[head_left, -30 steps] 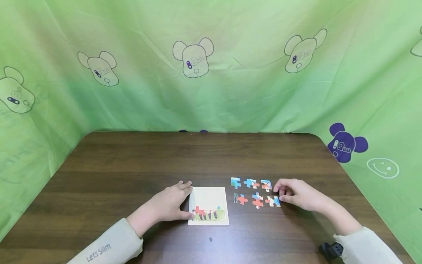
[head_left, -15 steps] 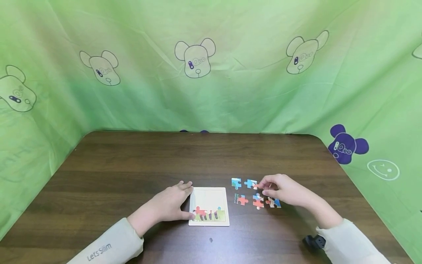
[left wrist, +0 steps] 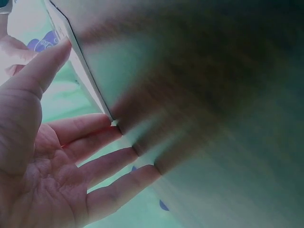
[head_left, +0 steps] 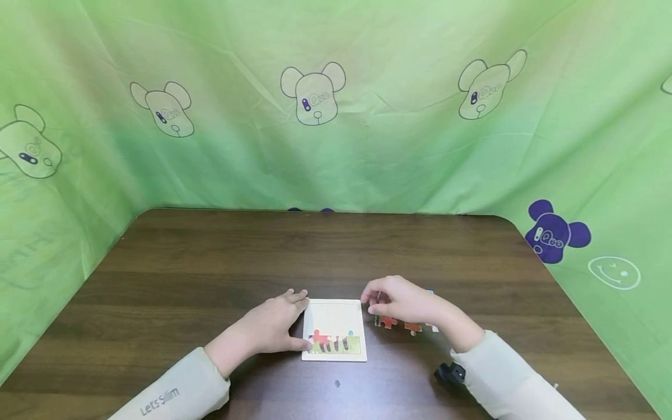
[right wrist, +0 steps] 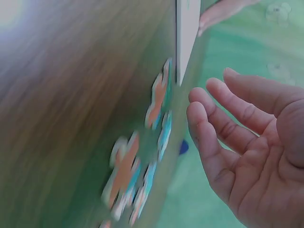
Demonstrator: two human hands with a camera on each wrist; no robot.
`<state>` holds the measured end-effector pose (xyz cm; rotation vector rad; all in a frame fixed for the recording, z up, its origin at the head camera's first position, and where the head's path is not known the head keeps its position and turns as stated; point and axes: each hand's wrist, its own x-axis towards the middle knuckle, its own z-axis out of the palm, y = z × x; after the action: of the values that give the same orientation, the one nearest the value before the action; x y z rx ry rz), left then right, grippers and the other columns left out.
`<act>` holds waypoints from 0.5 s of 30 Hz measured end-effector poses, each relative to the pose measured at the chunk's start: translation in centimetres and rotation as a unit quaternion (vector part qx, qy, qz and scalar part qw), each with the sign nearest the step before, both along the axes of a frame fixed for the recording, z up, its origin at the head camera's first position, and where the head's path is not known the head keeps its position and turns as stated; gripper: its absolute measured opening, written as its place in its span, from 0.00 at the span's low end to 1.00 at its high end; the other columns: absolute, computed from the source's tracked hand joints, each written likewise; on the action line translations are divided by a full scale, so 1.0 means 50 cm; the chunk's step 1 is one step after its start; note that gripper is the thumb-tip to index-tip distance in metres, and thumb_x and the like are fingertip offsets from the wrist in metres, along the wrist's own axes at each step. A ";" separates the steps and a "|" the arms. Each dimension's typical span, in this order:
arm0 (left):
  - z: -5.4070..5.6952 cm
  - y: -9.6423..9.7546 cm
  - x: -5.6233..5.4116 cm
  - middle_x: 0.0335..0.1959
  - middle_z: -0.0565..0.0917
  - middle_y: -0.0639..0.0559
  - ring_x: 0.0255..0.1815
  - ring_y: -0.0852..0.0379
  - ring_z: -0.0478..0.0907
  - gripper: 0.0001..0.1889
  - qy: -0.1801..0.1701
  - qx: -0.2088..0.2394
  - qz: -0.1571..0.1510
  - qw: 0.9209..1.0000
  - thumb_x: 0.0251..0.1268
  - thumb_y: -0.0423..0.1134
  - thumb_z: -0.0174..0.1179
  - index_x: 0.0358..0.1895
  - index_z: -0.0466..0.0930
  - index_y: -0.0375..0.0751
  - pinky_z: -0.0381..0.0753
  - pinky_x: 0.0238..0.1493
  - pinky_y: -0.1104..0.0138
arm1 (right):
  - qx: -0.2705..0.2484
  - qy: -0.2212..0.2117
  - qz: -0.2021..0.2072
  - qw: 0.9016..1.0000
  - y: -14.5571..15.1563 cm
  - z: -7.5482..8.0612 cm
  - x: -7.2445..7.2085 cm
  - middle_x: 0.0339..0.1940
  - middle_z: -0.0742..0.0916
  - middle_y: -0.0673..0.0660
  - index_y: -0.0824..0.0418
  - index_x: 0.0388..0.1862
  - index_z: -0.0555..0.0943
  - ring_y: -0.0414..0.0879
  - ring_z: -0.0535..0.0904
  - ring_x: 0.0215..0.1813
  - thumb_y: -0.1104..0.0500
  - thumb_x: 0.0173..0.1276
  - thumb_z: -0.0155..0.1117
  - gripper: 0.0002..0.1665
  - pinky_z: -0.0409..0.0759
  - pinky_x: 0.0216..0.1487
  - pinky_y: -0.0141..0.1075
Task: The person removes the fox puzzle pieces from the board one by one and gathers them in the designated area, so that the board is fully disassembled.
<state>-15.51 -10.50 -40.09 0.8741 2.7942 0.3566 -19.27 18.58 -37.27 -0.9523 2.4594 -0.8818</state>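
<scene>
A pale square puzzle tray (head_left: 335, 315) lies on the table, with fitted pieces (head_left: 349, 344) of green, red and striped print along its near side. My left hand (head_left: 275, 324) rests at its left edge, thumb on the near left corner and straight fingers spread toward the far one. My right hand (head_left: 403, 298) hovers by the tray's right edge, over loose jigsaw pieces (head_left: 387, 322). In the right wrist view its fingers are loosely bent with nothing between them, and several pieces (right wrist: 124, 171) lie below. From the head view the hand hides most of the far row.
A dark brown wooden table (head_left: 236, 251) carries everything. Green cloth (head_left: 399, 157) printed with bear heads hangs behind it and along the sides. A black device (head_left: 450, 374) sits at my right cuff. A small dark spot (head_left: 338, 384) shows in front of the tray.
My right hand has moved left across the loose pieces, from their right end to beside the tray. The left hand and the tray have stayed in place.
</scene>
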 end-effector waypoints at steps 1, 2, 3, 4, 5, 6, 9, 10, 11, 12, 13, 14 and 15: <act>0.000 0.000 0.000 0.73 0.70 0.37 0.71 0.34 0.69 0.44 0.001 -0.001 -0.001 1.000 0.54 0.58 0.71 0.67 0.71 0.29 0.75 0.63 0.42 | -0.002 -0.007 0.004 1.000 -0.009 -0.001 0.000 0.27 0.83 0.49 0.65 0.43 0.82 0.34 0.74 0.20 0.67 0.67 0.61 0.07 0.77 0.29 0.27; 0.000 0.000 0.001 0.72 0.70 0.37 0.71 0.33 0.69 0.44 0.001 0.000 -0.001 1.000 0.54 0.57 0.71 0.67 0.71 0.29 0.75 0.63 0.42 | -0.005 -0.020 0.003 1.000 -0.018 -0.002 0.001 0.27 0.82 0.49 0.65 0.43 0.82 0.35 0.74 0.19 0.68 0.67 0.61 0.07 0.77 0.27 0.28; 0.001 0.000 0.001 0.72 0.70 0.37 0.71 0.33 0.69 0.44 0.001 0.001 -0.001 1.000 0.54 0.57 0.71 0.67 0.72 0.29 0.75 0.63 0.42 | -0.006 -0.017 0.008 1.000 -0.026 -0.005 0.001 0.28 0.81 0.48 0.65 0.43 0.82 0.34 0.73 0.20 0.68 0.67 0.61 0.07 0.77 0.28 0.28; 0.001 0.000 0.001 0.72 0.70 0.37 0.71 0.33 0.69 0.44 0.002 0.002 -0.002 1.000 0.54 0.57 0.71 0.67 0.72 0.28 0.75 0.63 0.42 | -0.007 -0.026 0.008 1.000 -0.036 -0.006 0.002 0.28 0.80 0.48 0.65 0.43 0.82 0.34 0.72 0.19 0.68 0.67 0.61 0.07 0.76 0.26 0.28; 0.002 0.000 0.001 0.72 0.70 0.36 0.71 0.33 0.69 0.43 0.002 0.003 -0.002 1.000 0.54 0.57 0.71 0.67 0.72 0.28 0.75 0.63 0.42 | -0.008 -0.026 0.015 1.000 -0.044 -0.008 0.003 0.28 0.80 0.48 0.65 0.43 0.83 0.34 0.72 0.20 0.68 0.67 0.62 0.07 0.76 0.25 0.28; 0.002 0.000 0.001 0.72 0.70 0.36 0.71 0.32 0.69 0.43 0.002 0.004 -0.001 1.000 0.54 0.57 0.71 0.67 0.72 0.28 0.75 0.63 0.42 | -0.008 -0.022 0.023 0.999 -0.053 -0.011 0.002 0.27 0.80 0.48 0.64 0.42 0.83 0.33 0.72 0.22 0.68 0.67 0.62 0.07 0.76 0.25 0.28; 0.003 0.002 0.000 0.72 0.70 0.36 0.71 0.32 0.69 0.43 -0.001 0.008 0.000 1.000 0.54 0.56 0.71 0.67 0.72 0.28 0.75 0.63 0.42 | -0.003 -0.003 0.053 0.999 -0.077 -0.019 0.002 0.27 0.80 0.47 0.63 0.42 0.83 0.32 0.71 0.28 0.67 0.66 0.64 0.07 0.75 0.30 0.27; 0.004 0.002 0.000 0.72 0.70 0.36 0.71 0.32 0.69 0.43 -0.003 0.009 0.000 1.000 0.54 0.56 0.71 0.67 0.72 0.28 0.75 0.63 0.42 | -0.001 0.002 0.063 0.998 -0.085 -0.021 0.003 0.27 0.80 0.47 0.63 0.42 0.83 0.32 0.72 0.29 0.67 0.65 0.64 0.07 0.76 0.33 0.27; 0.004 0.002 0.000 0.72 0.70 0.36 0.71 0.32 0.69 0.43 -0.004 0.009 0.001 1.000 0.54 0.56 0.71 0.67 0.72 0.28 0.75 0.63 0.42 | 0.001 0.007 0.074 0.997 -0.092 -0.023 0.003 0.26 0.81 0.47 0.63 0.42 0.84 0.31 0.72 0.30 0.67 0.65 0.64 0.07 0.76 0.35 0.26; 0.004 0.002 -0.001 0.72 0.70 0.36 0.71 0.31 0.69 0.43 -0.005 0.010 0.001 1.000 0.54 0.56 0.71 0.67 0.72 0.28 0.75 0.64 0.42 | 0.004 0.007 0.080 0.997 -0.099 -0.024 0.005 0.26 0.81 0.47 0.63 0.42 0.84 0.31 0.72 0.30 0.67 0.64 0.64 0.07 0.76 0.35 0.26; 0.004 0.002 -0.001 0.72 0.70 0.36 0.70 0.31 0.69 0.43 -0.005 0.011 0.000 1.000 0.54 0.56 0.72 0.66 0.72 0.28 0.75 0.64 0.42 | 0.007 0.007 0.085 0.996 -0.107 -0.025 0.007 0.26 0.81 0.47 0.64 0.42 0.84 0.31 0.72 0.30 0.68 0.64 0.64 0.08 0.75 0.36 0.26; 0.004 0.002 -0.001 0.72 0.70 0.36 0.70 0.31 0.69 0.43 -0.004 0.011 0.000 1.000 0.54 0.56 0.72 0.66 0.72 0.28 0.75 0.64 0.42 | 0.011 0.009 0.090 0.996 -0.114 -0.026 0.008 0.26 0.81 0.47 0.64 0.42 0.84 0.30 0.72 0.30 0.68 0.63 0.64 0.08 0.75 0.36 0.25; 0.004 0.002 -0.001 0.72 0.71 0.35 0.70 0.31 0.69 0.43 -0.003 0.012 -0.001 1.000 0.54 0.56 0.72 0.66 0.72 0.27 0.75 0.63 0.42 | 0.013 0.015 0.097 0.995 -0.120 -0.027 0.010 0.25 0.81 0.47 0.64 0.41 0.84 0.30 0.72 0.29 0.68 0.63 0.65 0.08 0.75 0.35 0.25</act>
<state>-15.54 -10.41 -39.91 0.8802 2.7884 0.3918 -18.77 12.56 -38.61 -1.1786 2.3472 -0.7740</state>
